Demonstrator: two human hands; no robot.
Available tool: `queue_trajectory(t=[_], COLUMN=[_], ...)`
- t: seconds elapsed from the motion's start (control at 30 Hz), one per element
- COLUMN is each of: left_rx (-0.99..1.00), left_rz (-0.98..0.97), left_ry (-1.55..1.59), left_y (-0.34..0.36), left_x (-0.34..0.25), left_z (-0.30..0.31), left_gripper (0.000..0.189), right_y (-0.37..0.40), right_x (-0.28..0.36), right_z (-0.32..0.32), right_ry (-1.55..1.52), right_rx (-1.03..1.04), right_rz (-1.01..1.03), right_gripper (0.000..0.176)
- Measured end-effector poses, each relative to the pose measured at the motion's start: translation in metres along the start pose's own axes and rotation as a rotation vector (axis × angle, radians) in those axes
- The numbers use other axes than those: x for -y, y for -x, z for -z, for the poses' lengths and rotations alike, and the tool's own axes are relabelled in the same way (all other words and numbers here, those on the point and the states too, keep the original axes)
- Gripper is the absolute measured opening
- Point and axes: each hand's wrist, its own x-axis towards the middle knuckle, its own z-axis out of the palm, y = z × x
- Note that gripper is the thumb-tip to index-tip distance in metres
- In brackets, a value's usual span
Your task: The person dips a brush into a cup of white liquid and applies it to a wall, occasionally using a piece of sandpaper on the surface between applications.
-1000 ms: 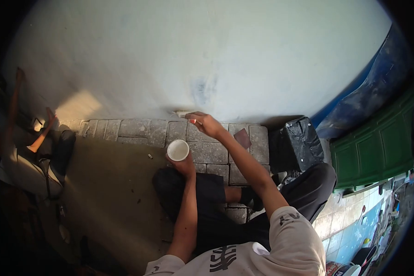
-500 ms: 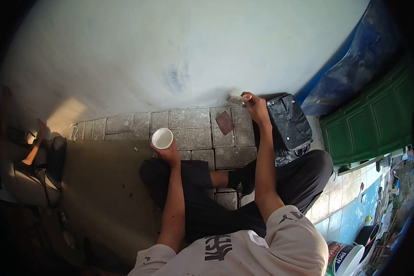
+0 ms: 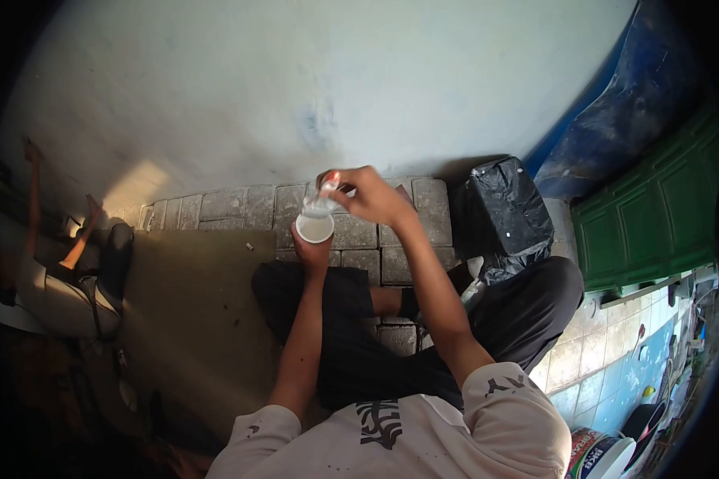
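My left hand (image 3: 312, 252) is wrapped round a white cup (image 3: 316, 229), held upright above my knee with its open top towards me. Pale, whitish contents show inside. Over the cup's far rim, my right hand (image 3: 363, 195) grips a small whitish tool (image 3: 319, 206) with an orange-red end. Its lower part is at the cup's mouth; blur hides whether it is a brush or a scraper. A reddish-brown sheet (image 3: 404, 192) on the paving is mostly hidden behind my right hand.
A pale wall (image 3: 216, 96) rises in front of the grey paving bricks (image 3: 355, 231). To the right are a black plastic-wrapped box (image 3: 507, 207), a green panel (image 3: 651, 215) and a paint bucket (image 3: 595, 455). Another person (image 3: 72, 279) sits at the left beside a brownish mat (image 3: 192, 303).
My right hand has moved left, bringing the whitish tool from the foot of the wall to the cup. The cup is a little further right in view, still in my left hand.
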Motion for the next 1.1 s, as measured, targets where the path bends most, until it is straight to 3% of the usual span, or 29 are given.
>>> queue_trajectory(t=[0.03, 0.07, 0.13, 0.47, 0.6, 0.67, 0.7, 1.1], left_rx=[0.007, 0.015, 0.019, 0.020, -0.011, -0.021, 0.007, 0.072], left_rz=[0.014, 0.030, 0.015, -0.003, -0.050, -0.091, -0.013, 0.046], left_ry=[0.001, 0.000, 0.004, 0.099, 0.136, 0.082, 0.054, 0.090], left_y=[0.000, 0.002, 0.002, -0.001, -0.004, -0.004, -0.002, -0.003], left_x=[0.001, 0.003, -0.004, -0.011, -0.014, -0.007, -0.006, -0.005], left_z=[0.000, 0.000, 0.003, 0.004, 0.004, 0.002, 0.002, 0.003], left_gripper=[0.090, 0.087, 0.086, 0.081, 0.081, 0.084, 0.085, 0.089], right_y=[0.003, 0.007, 0.015, 0.033, 0.022, 0.018, 0.014, 0.012], right_x=[-0.006, -0.012, -0.022, -0.058, -0.038, -0.033, -0.029, -0.024], right_z=[-0.012, -0.024, -0.045, -0.076, -0.056, -0.045, -0.037, -0.009], right_ry=[0.065, 0.067, 0.096, 0.097, 0.127, 0.059, 0.051, -0.053], right_rx=[0.054, 0.046, 0.211, 0.253, 0.258, 0.153, 0.151, 0.105], right_rz=[0.124, 0.120, -0.048, -0.104, -0.157, -0.079, -0.065, -0.220], right_gripper=[0.020, 0.020, 0.019, 0.024, 0.022, 0.020, 0.019, 0.021])
